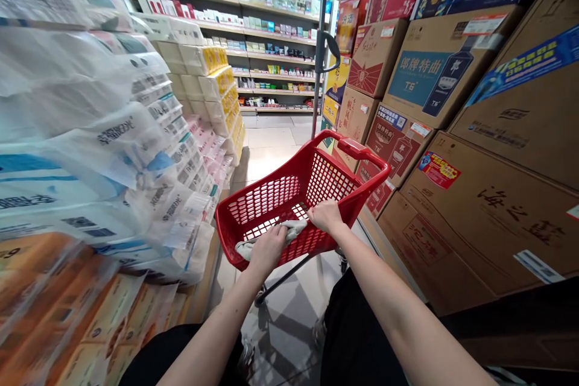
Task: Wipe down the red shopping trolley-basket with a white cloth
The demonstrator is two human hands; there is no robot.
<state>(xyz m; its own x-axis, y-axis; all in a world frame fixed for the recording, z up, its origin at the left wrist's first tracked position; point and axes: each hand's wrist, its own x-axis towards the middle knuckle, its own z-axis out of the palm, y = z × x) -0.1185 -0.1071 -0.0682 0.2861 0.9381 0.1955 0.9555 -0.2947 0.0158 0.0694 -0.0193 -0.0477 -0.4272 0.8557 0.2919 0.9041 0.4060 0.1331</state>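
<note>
A red plastic shopping basket (289, 193) on a wheeled frame stands tilted in the aisle ahead of me. A pale cloth (289, 230) lies over its near rim. My left hand (268, 248) is closed on the near end of the cloth at the rim. My right hand (326, 216) is closed on the far end of the cloth, pressed to the rim. The basket's red handle (362, 149) sticks up at the far side. Nothing shows inside the basket.
Stacked packs of tissue and paper rolls (136, 151) line the left side. Large cardboard cartons (474, 151) are stacked on the right. A metal pole (319, 42) rises behind the basket. Shelves of goods (271, 42) close the far end of the tiled aisle (271, 145).
</note>
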